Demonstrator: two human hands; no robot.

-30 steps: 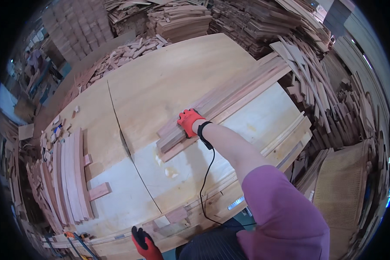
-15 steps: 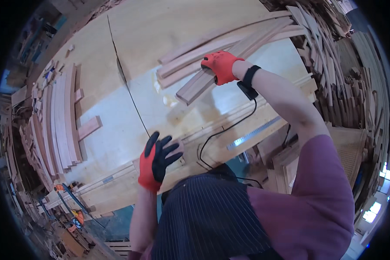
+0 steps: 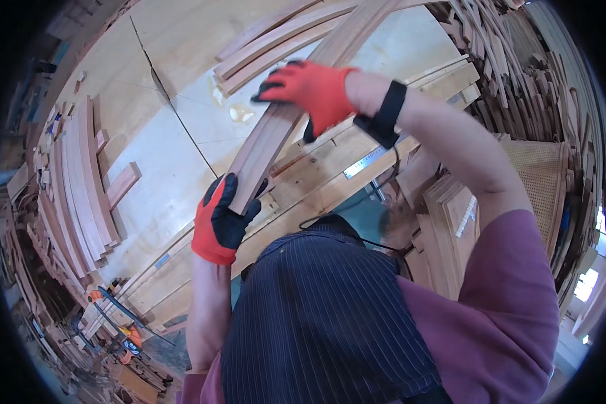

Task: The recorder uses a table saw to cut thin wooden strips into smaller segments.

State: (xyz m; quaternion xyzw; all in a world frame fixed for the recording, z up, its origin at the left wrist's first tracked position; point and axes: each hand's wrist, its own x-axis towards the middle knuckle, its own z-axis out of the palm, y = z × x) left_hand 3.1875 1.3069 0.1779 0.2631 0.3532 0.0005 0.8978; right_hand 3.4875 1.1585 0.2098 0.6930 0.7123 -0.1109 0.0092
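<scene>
A long wooden strip (image 3: 264, 143) slants across the bench, its near end raised toward me. My left hand (image 3: 219, 225), in a red glove with black palm and fingers, closes around that near end, thumb and fingers on opposite sides. Over the strip's middle is my right hand (image 3: 310, 94), gloved alike and slightly blurred. Its fingers stretch out across the top and its thumb hangs apart on the near side. Beyond it lie several curved wooden strips (image 3: 276, 54) side by side on the workbench (image 3: 175, 178).
Several pale strips (image 3: 81, 182) and a short block (image 3: 122, 185) lie on the bench's left part. A dark crack (image 3: 175, 104) runs across the top. Along the front edge is a metal ruler (image 3: 363, 163). Wood offcuts (image 3: 518, 87) are heaped at the right; a clamp (image 3: 124, 313) is at lower left.
The strip has come toward me and to the left, its near end now in my left hand. My right hand has moved left and its fingers have loosened from around the strip.
</scene>
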